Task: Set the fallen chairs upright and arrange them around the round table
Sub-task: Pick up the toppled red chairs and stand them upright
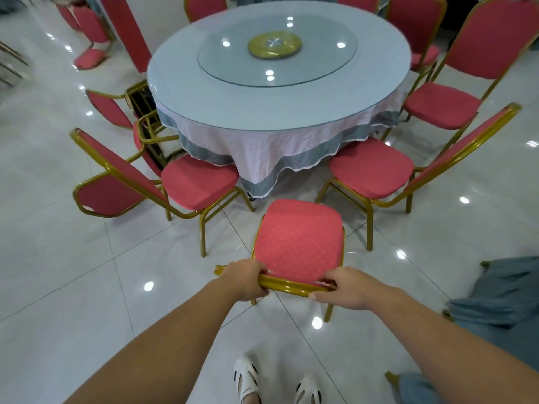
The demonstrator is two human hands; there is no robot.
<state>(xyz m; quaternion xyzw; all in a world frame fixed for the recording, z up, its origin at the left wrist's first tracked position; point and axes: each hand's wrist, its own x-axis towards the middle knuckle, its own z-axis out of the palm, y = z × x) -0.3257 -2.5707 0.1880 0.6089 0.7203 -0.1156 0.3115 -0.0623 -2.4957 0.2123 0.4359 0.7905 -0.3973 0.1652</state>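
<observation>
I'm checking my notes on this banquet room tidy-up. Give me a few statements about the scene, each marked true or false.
1. The left hand and right hand both grip the gold back rail of the nearest chair. True.
2. The round table holds plates of food. False: only a glass turntable sits on it.
3. A fallen chair lies left of the table. True.
4. The nearest chair's seat is blue. False: it is red.

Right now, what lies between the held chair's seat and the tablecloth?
Only a short strip of bare floor tile separates the held chair from the tablecloth, per the head view. The left chair and right chair flank it.
</observation>
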